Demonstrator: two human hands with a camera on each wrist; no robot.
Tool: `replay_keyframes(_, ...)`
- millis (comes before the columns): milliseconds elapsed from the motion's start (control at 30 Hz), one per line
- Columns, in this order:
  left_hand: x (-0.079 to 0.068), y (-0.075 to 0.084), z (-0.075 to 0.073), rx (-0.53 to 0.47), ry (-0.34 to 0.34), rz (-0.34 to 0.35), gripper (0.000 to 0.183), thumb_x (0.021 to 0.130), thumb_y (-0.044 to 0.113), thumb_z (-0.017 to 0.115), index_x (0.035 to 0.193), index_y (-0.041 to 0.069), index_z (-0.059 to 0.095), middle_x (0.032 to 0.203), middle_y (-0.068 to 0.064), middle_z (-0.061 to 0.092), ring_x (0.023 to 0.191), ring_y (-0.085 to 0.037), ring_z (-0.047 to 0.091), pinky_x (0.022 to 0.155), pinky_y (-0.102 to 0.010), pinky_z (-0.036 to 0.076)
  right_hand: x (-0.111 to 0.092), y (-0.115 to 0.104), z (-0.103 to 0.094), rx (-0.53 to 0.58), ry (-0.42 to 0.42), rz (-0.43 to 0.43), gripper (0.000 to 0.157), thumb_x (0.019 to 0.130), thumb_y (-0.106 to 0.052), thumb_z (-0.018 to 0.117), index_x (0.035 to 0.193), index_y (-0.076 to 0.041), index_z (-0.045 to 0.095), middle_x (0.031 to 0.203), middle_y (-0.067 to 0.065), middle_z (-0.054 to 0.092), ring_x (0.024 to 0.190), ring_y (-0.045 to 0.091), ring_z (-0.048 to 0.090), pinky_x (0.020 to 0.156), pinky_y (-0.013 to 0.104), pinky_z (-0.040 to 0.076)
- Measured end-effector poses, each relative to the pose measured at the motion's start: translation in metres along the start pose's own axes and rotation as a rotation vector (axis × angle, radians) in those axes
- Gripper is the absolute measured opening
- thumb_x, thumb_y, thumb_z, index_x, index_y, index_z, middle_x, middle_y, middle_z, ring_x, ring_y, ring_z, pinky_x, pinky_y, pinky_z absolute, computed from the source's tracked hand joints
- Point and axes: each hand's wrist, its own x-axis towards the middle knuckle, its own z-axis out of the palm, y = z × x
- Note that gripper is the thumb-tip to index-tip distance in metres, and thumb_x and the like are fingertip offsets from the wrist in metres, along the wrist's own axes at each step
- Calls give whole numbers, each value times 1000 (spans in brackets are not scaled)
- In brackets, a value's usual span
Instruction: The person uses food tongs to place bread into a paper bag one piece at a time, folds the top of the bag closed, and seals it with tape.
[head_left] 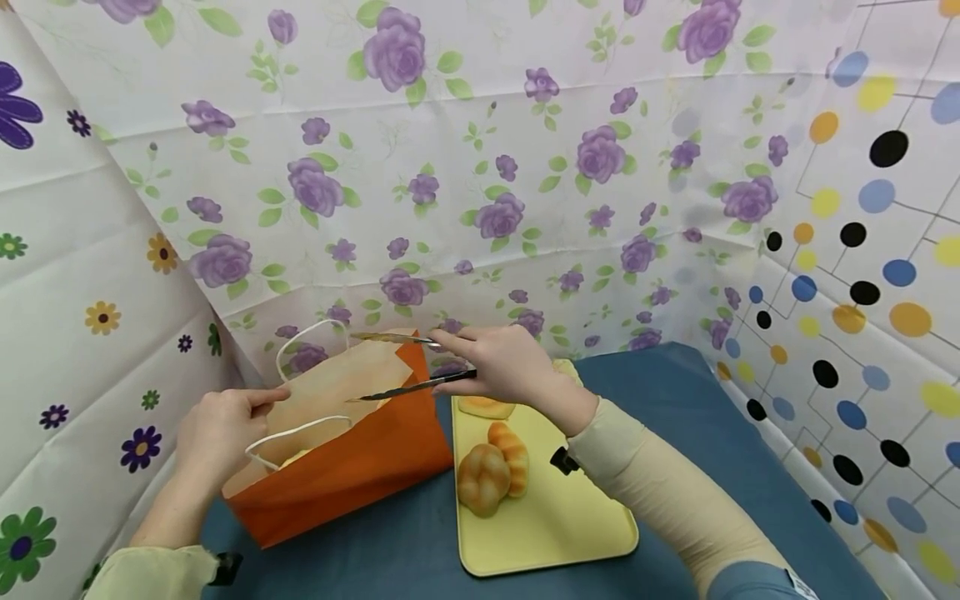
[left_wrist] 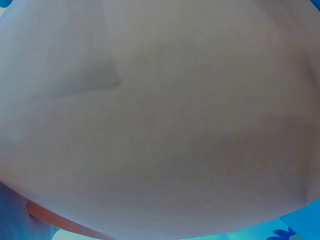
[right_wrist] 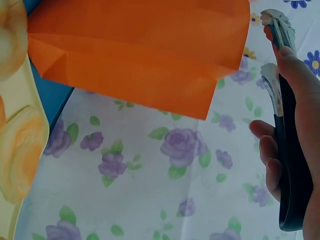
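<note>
An orange paper bag (head_left: 360, 467) with white cord handles leans with its mouth open toward me. My left hand (head_left: 221, 433) grips its left rim, index finger stretched along the edge. A pale surface fills most of the left wrist view. My right hand (head_left: 510, 362) holds black-handled tongs (head_left: 412, 387) over the bag's mouth; their arms are spread, with nothing between the tips. In the right wrist view the fingers wrap around the tongs (right_wrist: 295, 165). A bit of yellow (head_left: 296, 457) shows inside the bag, mostly hidden by its front wall.
Right of the bag, a yellow tray (head_left: 555, 525) on the blue tabletop (head_left: 652, 383) bears a knotted bun (head_left: 482, 481), a ridged roll (head_left: 513, 454) and a flat yellowish bread (head_left: 486, 407). Patterned curtains (head_left: 450, 208) enclose the back and sides.
</note>
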Motion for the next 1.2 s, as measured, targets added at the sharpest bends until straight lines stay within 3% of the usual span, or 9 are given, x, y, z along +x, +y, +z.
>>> replay_keyframes(100, 1, 0, -1, -2, -11, -3, 41, 90, -1, 63, 127, 5, 79, 56, 0, 48, 50, -22, 39, 45, -31, 31, -9, 6, -2, 19, -6, 34, 77, 91, -67, 74, 151, -20, 64, 92, -4, 72, 60, 9, 59, 46, 25, 35)
replay_keyframes(300, 4, 1, -5, 1, -29, 2, 38, 94, 1, 62, 128, 7, 79, 55, 0, 47, 47, -21, 39, 45, -32, 31, -30, 21, -4, 85, -72, 129, 79, 92, -67, 73, 155, -21, 60, 121, 1, 77, 65, 10, 64, 48, 24, 39)
replay_keyframes(600, 7, 2, -10, -7, -30, 19, 33, 98, 5, 62, 125, 8, 81, 52, 1, 47, 46, -21, 38, 45, -31, 28, -69, 41, -2, 80, -130, 196, 76, 92, -64, 75, 153, -20, 63, 98, -1, 73, 59, 8, 56, 49, 24, 38)
replay_keyframes(933, 14, -1, -16, -51, -78, 9, 32, 101, 6, 60, 125, 8, 81, 56, 1, 53, 47, -20, 36, 44, -31, 28, -99, 57, -10, 98, -213, 336, 74, 95, -61, 74, 155, -20, 60, 108, 1, 77, 68, 14, 68, 55, 32, 50)
replay_keyframes(1200, 20, -4, -21, -86, -137, -21, 32, 103, 8, 59, 127, 6, 80, 63, -1, 59, 47, -22, 42, 44, -31, 31, -124, 71, -12, 87, -278, 432, 77, 94, -62, 74, 156, -20, 59, 101, -2, 74, 70, 12, 65, 58, 34, 50)
